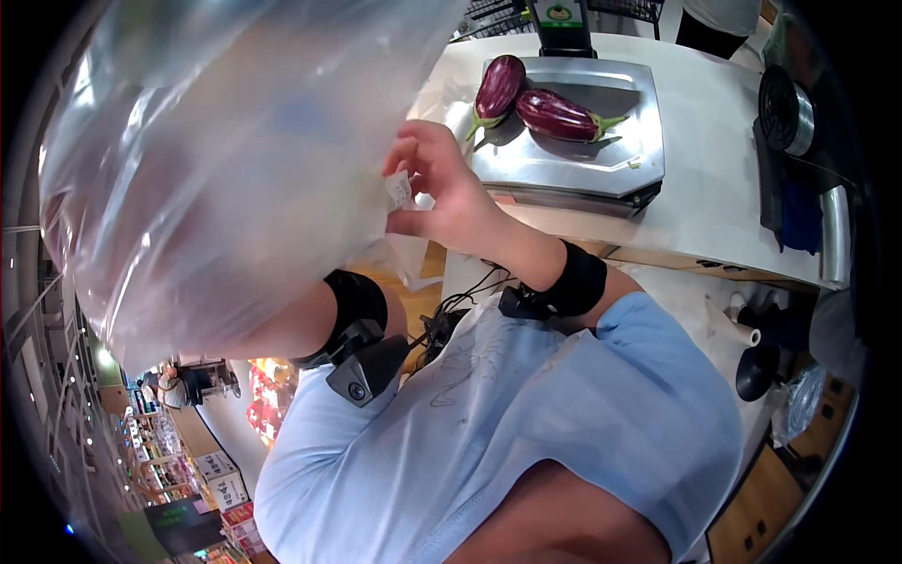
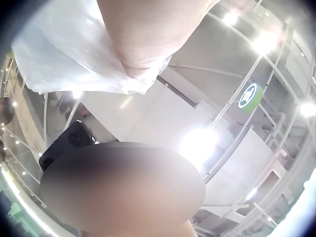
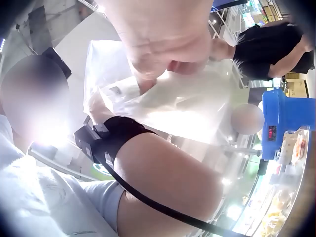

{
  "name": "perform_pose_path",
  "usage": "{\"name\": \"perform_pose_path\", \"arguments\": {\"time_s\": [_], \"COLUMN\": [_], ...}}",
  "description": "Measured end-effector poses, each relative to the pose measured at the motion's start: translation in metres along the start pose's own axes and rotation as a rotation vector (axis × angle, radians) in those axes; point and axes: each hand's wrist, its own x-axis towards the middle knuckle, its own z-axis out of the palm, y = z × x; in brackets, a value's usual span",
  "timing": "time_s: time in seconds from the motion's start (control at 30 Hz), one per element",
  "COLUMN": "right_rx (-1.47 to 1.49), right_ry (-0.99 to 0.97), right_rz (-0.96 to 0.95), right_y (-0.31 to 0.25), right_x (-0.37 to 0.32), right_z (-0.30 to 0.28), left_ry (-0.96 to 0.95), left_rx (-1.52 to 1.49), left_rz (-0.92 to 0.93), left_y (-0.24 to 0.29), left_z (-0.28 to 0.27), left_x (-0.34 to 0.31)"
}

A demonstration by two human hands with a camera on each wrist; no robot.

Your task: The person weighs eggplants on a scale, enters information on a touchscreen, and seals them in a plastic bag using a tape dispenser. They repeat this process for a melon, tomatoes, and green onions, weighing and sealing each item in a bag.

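A large clear plastic bag (image 1: 235,169) hangs raised across the left of the head view, hiding most of the left hand there. From the left wrist view, the left hand (image 2: 153,34) grips gathered plastic. The right hand (image 1: 442,188) holds the bag's right edge, its fingers and thumb curled at the film. A small printed white label (image 1: 398,189) shows between that thumb and the fingers. In the right wrist view, the right hand (image 3: 168,44) overlaps the bag. Two striped purple eggplants (image 1: 498,89) (image 1: 564,116) lie on a metal scale pan beyond the right hand.
The scale pan (image 1: 601,174) stands on a white counter (image 1: 709,188). A black reel (image 1: 787,110) and a roll of clear film (image 1: 834,235) are at the counter's right. A person in black (image 3: 269,49) stands nearby, close to a blue device (image 3: 286,123).
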Motion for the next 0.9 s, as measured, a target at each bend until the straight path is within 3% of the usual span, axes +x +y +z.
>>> {"name": "perform_pose_path", "arguments": {"time_s": [0.13,0.23,0.33,0.37,0.43,0.47,0.5,0.57,0.6,0.8,0.83,0.9], "right_rx": [-0.222,0.027,0.601,0.601,0.311,0.352,0.354,0.488,0.485,-0.231,-0.233,0.217], "right_ry": [-0.143,-0.033,-0.293,-0.298,-0.529,-0.500,-0.506,-0.349,-0.357,-0.891,-0.901,-0.648], "right_rz": [-0.005,-0.061,0.178,0.180,0.318,0.521,0.526,0.800,0.803,0.402,0.409,0.501], "right_y": [0.000,0.028,0.015,0.007,-0.012,-0.007,-0.014,-0.064,-0.063,-0.001,0.009,0.027], "right_x": [0.008,0.015,0.016,0.017,0.015,0.011,0.007,0.008,0.007,-0.001,-0.005,-0.014], "right_z": [-0.002,0.002,0.004,0.005,0.004,0.006,0.006,0.016,0.013,-0.023,-0.023,-0.019], "left_ry": [0.063,0.087,0.127,0.135,0.145,0.151,0.144,0.154,0.159,0.149,0.153,0.217], "left_rx": [-0.157,-0.257,-0.345,-0.369,-0.407,-0.422,-0.420,-0.459,-0.472,-0.466,-0.452,-0.431], "left_rz": [-0.099,-0.156,-0.210,-0.223,-0.252,-0.268,-0.270,-0.307,-0.323,-0.491,-0.551,-0.723], "left_y": [0.002,0.002,0.002,0.003,0.004,0.004,0.004,0.005,0.004,-0.017,-0.022,-0.024], "left_z": [-0.003,-0.001,-0.002,-0.001,0.001,0.002,0.004,0.007,0.007,0.000,-0.003,-0.005], "left_x": [0.003,0.004,0.005,0.005,0.005,0.005,0.004,0.002,0.003,0.030,0.036,0.043]}}
